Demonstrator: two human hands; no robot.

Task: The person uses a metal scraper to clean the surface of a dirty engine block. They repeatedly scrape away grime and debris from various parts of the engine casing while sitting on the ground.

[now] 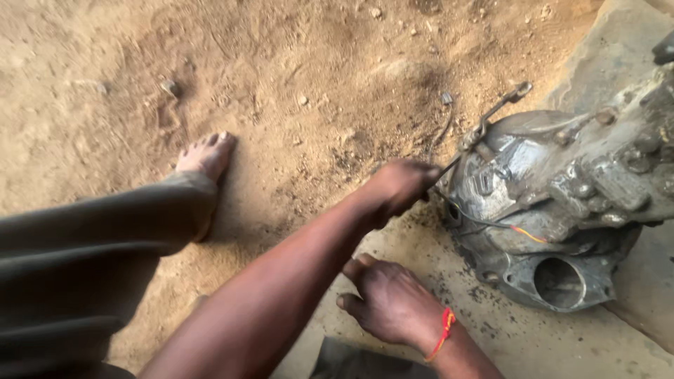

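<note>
Left hand: my left hand (399, 184) is fisted around the near end of a thin metal rod (484, 123), knuckles up, arm stretched across from the lower left.
Rod: its long axis runs diagonally, from my left fist up and away to the right; the far tip, with a small rounded head, points to the upper right, over the top edge of the engine casing (562, 203). Part way along it passes a small fitting on the casing; I cannot tell if it is fastened there.
Right hand: my right hand (390, 302) holds nothing, fingers loosely curled, palm down, resting on the concrete slab (519, 344) just below my left hand. A red thread band (444, 330) is around the wrist.
Engine casing: a grimy grey metal housing lying on the slab, right of both hands, a round opening (559, 283) facing me at its lower edge. A black wire with an orange-red section (523, 234) trails across its front, starting close to my left fist.
Ground: sandy dirt (281, 84) beyond my hands; my bare foot (206, 156) and trouser leg are well to the left.
</note>
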